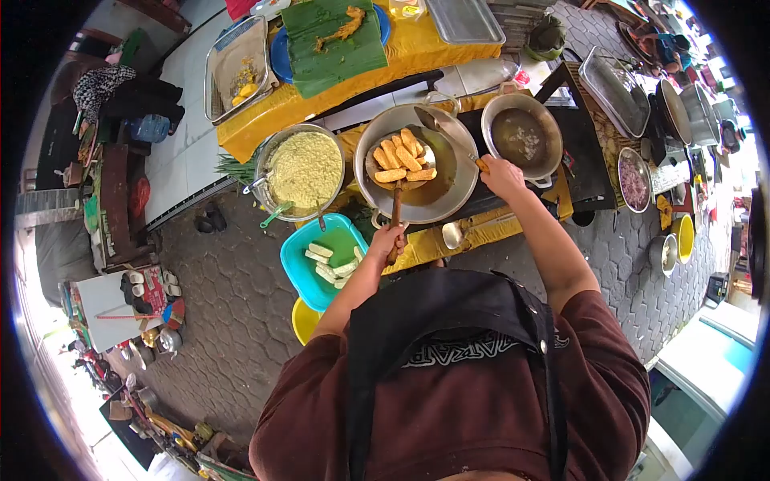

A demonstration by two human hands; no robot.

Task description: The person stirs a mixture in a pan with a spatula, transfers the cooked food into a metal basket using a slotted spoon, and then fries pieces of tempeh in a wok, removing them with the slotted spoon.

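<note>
My left hand [388, 242] is closed around the wooden handle of a skimmer [396, 205]. Several golden-brown fried sticks [407, 154] are heaped on its head, over the left part of a large wok [366, 192]. Brown oil [443, 178] shows in the wok to the right of the heap. At the wok's right rim, my right hand [504, 178] grips a spatula [455, 144] by its wooden handle end. The spatula's metal blade slants across the wok, just right of the fried sticks. A smaller pan [553, 140] holding oil stands beyond my right hand.
Left of the wok sits a bowl of yellowish batter [305, 168]. Below it, a turquoise basin [295, 276] holds pale sticks in liquid. A ladle [453, 235] lies at the table's near edge. Behind are a banana leaf [333, 56] and metal trays [465, 22]. Another person [132, 92] is far left.
</note>
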